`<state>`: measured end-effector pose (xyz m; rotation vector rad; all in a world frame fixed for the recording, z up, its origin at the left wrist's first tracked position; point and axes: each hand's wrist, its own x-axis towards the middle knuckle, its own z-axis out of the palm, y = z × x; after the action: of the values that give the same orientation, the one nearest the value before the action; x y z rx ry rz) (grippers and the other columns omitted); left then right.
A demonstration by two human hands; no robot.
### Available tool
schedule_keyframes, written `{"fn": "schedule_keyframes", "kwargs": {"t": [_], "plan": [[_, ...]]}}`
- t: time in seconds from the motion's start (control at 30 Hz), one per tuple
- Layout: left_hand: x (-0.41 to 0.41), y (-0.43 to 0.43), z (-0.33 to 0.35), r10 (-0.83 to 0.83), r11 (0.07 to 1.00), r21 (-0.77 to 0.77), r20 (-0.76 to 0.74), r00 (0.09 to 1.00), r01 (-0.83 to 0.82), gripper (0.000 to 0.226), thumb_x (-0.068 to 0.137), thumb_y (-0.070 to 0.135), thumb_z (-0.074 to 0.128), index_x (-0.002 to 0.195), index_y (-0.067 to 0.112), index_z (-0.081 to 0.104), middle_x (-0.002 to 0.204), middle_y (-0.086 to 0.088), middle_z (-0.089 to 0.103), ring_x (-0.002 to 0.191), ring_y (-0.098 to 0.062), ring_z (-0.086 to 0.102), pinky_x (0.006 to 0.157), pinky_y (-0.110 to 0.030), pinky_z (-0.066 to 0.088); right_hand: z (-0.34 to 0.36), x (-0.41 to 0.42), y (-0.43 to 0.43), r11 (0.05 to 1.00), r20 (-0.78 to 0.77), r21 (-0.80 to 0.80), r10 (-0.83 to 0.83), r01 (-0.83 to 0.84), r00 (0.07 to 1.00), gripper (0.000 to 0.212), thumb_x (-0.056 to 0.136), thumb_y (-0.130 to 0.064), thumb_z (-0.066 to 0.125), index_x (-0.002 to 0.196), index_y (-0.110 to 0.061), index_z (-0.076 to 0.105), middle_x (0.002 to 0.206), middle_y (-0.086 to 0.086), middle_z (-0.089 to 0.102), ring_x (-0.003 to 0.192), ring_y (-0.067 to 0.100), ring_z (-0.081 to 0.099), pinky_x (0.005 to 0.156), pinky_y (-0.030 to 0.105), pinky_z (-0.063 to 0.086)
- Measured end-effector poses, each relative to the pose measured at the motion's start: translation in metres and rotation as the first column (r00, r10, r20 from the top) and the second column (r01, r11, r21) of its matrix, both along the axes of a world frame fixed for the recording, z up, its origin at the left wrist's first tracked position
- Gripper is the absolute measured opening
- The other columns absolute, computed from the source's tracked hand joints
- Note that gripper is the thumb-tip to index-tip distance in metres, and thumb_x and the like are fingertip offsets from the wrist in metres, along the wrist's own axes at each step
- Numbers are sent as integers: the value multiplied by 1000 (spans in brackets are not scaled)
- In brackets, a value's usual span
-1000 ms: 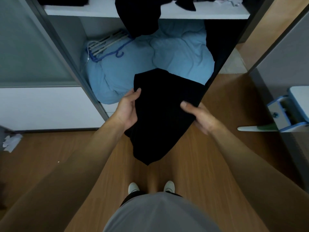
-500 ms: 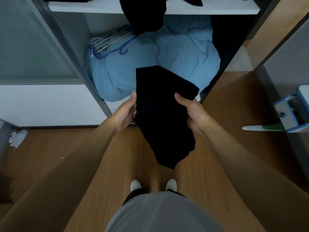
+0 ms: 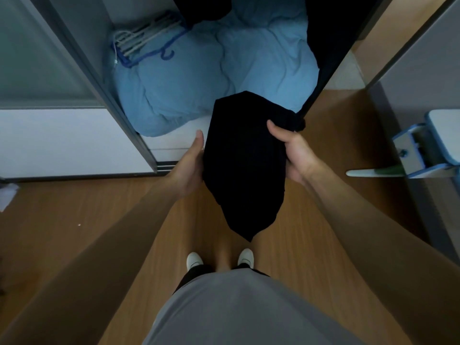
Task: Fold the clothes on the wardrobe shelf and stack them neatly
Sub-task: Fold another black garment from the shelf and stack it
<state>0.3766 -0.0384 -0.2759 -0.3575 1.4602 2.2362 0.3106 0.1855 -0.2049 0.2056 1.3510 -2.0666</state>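
Clothes here are coming down to one black garment [image 3: 245,165], which is hanging in mid-air in front of the open wardrobe, above the wooden floor [image 3: 74,220]. On the right hand [image 3: 293,150] the thumb is pressing onto the cloth's front while the fingers are curling behind its edge, gripping it; the left hand [image 3: 190,165] is lying flat and open-palmed against the opposite edge, and whether its fingers are pinching cloth behind cannot be told. The piece is looking narrowed, tapering to a loose point below, so folding is likely partway, with stacking remaining. Behind it, a pale blue duvet [image 3: 199,70] is filling the wardrobe's bottom, with hangers [image 3: 146,38] lying on it; more dark cloth [image 3: 204,8] is hanging above, seemingly unfolded. The shelf itself is lying out of view.
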Motion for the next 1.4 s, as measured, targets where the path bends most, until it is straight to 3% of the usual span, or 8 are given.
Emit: {"fn": "schedule_keyframes", "kwargs": {"t": [0.17, 0.33, 0.53, 0.77, 0.9, 1.07, 1.17, 1.4], "plan": [[-3, 6, 13, -61, 994, -93, -73, 995, 54, 56, 80, 79, 50, 124, 48, 64, 138, 17, 59, 131, -2, 51, 111, -28, 35, 0, -3, 5, 998, 10, -70, -8, 9, 1000, 26, 94, -34, 65, 112, -19, 77, 124, 6, 71, 115, 23, 68, 85, 32, 59], [-2, -2, 5, 61, 981, -190, 76, 995, -45, 61, 90, 79, 22, 108, 41, 67, 135, 0, 63, 111, -9, 63, 105, -33, 39, 4, -6, 10, 983, -5, -173, -69, 68, 998, 47, 91, -29, 65, 134, -8, 61, 132, 13, 66, 120, 28, 65, 88, 37, 58], [-7, 2, 15, -37, 999, 30, 64, 997, 35, 75, 78, 86, 42, 124, 32, 65, 135, 3, 64, 127, -17, 58, 110, -37, 38, 8, -6, 5, 982, 36, -172, -76, 81, 996, 36, 93, -30, 62, 121, -10, 72, 127, 13, 69, 114, 29, 68, 85, 38, 59], [-10, 9, 25, 112, 989, -84, -110, 988, -122, 23, 95, 9, 62, 117, 11, 68, 109, -6, 75, 100, -20, 71, 79, -26, 56, 11, -17, 13, 995, 60, -61, -79, 83, 995, 35, 96, -37, 61, 119, -12, 72, 120, 11, 72, 108, 27, 71, 77, 35, 61], [-13, 22, 34, 224, 965, -103, -151, 963, -241, 27, 96, -3, 53, 108, 14, 70, 101, -3, 77, 93, -17, 73, 76, -25, 57, 4, -24, 22, 993, 111, 114, -39, 26, 993, 45, 96, -47, 59, 125, -14, 66, 114, 8, 75, 102, 24, 73, 71, 32, 61], [-17, 22, 44, 396, 918, 12, -51, 917, -396, 29, 96, -7, 48, 109, 10, 67, 95, -5, 77, 90, -20, 74, 74, -30, 58, -27, -3, 35, 962, -7, 239, 137, -131, 991, 51, 79, -64, 71, 118, -31, 71, 121, -6, 73, 111, 12, 69, 95, 34, 48], [-17, 16, 47, 447, 893, 48, 21, 894, -447, 32, 95, -7, 48, 118, 6, 64, 100, -9, 75, 92, -24, 73, 75, -34, 59, -46, 16, 29, 923, -56, 330, 228, -198, 972, 64, 80, -49, 77, 133, -17, 62, 127, 2, 70, 118, 18, 65, 108, 42, 44], [-9, -10, 42, 331, 939, -95, -23, 943, -332, 34, 97, 13, 61, 131, 15, 59, 118, -5, 73, 107, -20, 70, 82, -28, 58, -45, 23, 11, 978, -184, 205, 4, 34, 983, 32, 97, -8, 62, 127, -17, 63, 121, 4, 72, 113, 21, 68, 96, 34, 55]]}}
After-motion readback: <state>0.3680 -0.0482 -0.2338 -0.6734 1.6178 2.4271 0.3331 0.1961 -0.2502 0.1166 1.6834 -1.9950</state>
